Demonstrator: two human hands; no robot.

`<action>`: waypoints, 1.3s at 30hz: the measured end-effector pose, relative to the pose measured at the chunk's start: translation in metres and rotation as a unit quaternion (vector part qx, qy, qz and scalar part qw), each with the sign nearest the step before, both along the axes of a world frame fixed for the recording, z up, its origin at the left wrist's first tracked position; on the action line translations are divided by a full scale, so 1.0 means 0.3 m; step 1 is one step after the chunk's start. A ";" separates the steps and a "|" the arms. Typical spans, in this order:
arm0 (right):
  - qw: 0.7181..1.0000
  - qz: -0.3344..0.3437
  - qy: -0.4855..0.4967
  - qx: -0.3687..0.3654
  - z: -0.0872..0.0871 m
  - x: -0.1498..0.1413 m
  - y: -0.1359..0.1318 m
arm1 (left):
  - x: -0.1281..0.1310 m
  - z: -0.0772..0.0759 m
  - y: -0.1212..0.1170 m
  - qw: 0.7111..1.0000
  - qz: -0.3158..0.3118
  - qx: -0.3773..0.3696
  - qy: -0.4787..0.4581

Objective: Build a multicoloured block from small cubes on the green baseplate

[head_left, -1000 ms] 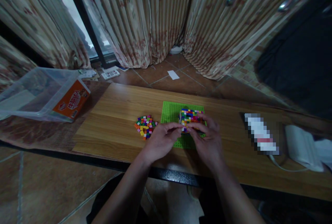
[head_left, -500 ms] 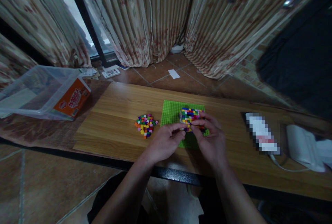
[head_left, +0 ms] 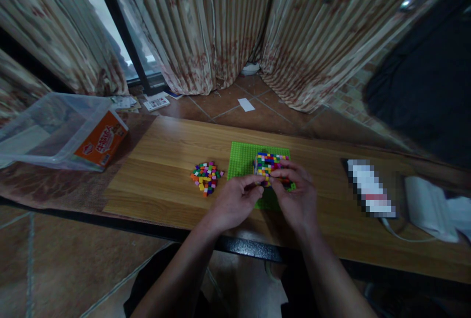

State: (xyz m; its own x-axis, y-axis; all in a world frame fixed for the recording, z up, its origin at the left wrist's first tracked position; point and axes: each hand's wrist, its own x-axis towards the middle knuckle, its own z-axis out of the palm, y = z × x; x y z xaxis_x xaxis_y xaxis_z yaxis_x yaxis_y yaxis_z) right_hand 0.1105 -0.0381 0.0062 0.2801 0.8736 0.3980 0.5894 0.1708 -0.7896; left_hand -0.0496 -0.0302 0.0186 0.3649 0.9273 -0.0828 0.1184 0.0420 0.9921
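Observation:
A block of small multicoloured building bricks point(head_left: 268, 162) stands on a green studded baseplate point(head_left: 241, 153) on the wooden table. At its near left corner, my left hand point(head_left: 235, 202) has thumb and index finger drawn together; whatever lies between them is too small to name. My right hand point(head_left: 296, 198) is at the near right side of the block, fingers curled over it and thumb and index finger pinching close to its front. The fingers hide part of the block's near face. Left of the baseplate lies a loose pile of small coloured bricks point(head_left: 206, 177).
A clear plastic bin point(head_left: 66, 156) with an orange label stands at the left end. On the right, a pixelated phone-like object point(head_left: 371, 188) with a white cable lies beside a white object point(head_left: 429, 207). The table's dark front edge point(head_left: 250, 248) runs beneath my forearms.
Both hands stay at the front of the brick block. My right hand has shifted very slightly left, and the whole view has moved a little; the brick pile looks the same.

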 end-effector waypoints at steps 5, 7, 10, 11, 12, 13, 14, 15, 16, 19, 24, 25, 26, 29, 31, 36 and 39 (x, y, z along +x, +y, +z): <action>1.000 0.001 -0.001 -0.005 0.008 -0.006 0.000 | 0.008 0.007 -0.006 1.000 -0.002 0.004 0.012; 1.000 -0.001 -0.007 -0.009 0.009 -0.008 -0.001 | 0.010 0.009 -0.008 1.000 -0.001 0.017 0.013; 1.000 0.001 -0.016 -0.011 0.007 -0.008 -0.003 | 0.010 0.012 -0.010 0.999 0.002 0.033 0.022; 1.000 0.002 -0.019 -0.010 0.005 -0.007 -0.004 | 0.009 0.013 -0.010 0.999 0.000 0.034 0.025; 1.000 0.003 -0.022 -0.009 0.004 -0.005 -0.004 | 0.008 0.014 -0.010 0.999 -0.001 0.034 0.027; 1.000 0.005 -0.024 -0.008 0.002 -0.002 -0.004 | 0.008 0.014 -0.010 0.999 -0.001 0.033 0.029; 1.000 0.008 -0.026 -0.007 0.000 0.002 -0.003 | 0.008 0.014 -0.010 0.999 -0.001 0.032 0.031; 1.000 0.009 -0.026 -0.004 -0.002 0.006 -0.002 | 0.008 0.014 -0.010 0.999 -0.001 0.031 0.032; 1.000 0.009 -0.023 0.002 -0.004 0.010 -0.002 | 0.009 0.012 -0.010 0.999 0.001 0.029 0.032; 0.998 -0.006 -0.016 0.054 -0.004 0.014 -0.003 | 0.006 0.009 -0.004 0.999 0.012 0.038 0.019; 0.990 0.009 -0.031 0.137 0.013 -0.036 -0.029 | -0.034 0.030 0.033 0.989 0.130 0.033 -0.063; 0.989 0.033 -0.039 0.136 0.016 -0.053 -0.036 | -0.048 0.038 0.042 0.982 0.167 0.027 -0.084; 0.988 0.060 -0.049 0.132 0.018 -0.072 -0.043 | -0.064 0.047 0.052 0.973 0.203 0.021 -0.107; 0.981 0.137 -0.076 0.117 0.017 -0.131 -0.059 | -0.114 0.066 0.075 0.939 0.295 -0.003 -0.177; 0.976 0.166 -0.091 0.105 0.010 -0.169 -0.065 | -0.145 0.073 0.085 0.915 0.336 -0.018 -0.222; 0.966 0.202 -0.131 0.100 -0.028 -0.243 -0.065 | -0.194 0.081 0.093 0.889 0.354 -0.044 -0.287; 0.962 0.209 -0.152 0.085 -0.057 -0.269 -0.056 | -0.202 0.085 0.090 0.886 0.347 -0.064 -0.299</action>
